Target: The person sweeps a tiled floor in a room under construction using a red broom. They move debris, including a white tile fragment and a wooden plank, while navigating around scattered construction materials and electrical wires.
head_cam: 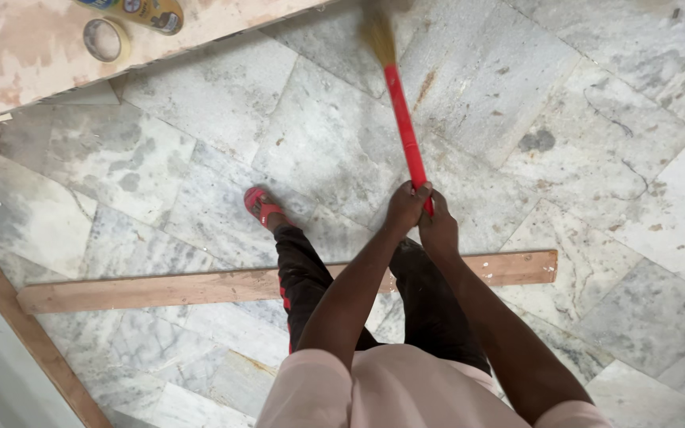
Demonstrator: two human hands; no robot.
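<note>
While gripped by two hands, one red broom.

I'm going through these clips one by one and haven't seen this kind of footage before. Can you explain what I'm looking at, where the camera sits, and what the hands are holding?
There is no machine here. A person wears a camera on the head, so the single picture looks straight down at their own arms, legs and the floor, which is grey marble tile. The left hand and right hand sit close together, both gripping the red handle of a broom; its straw bristles reach the floor near the top edge, blurred. One foot wears a red sandal. A wooden plank lies across the floor. At top left, a board carries a tape roll.
</note>
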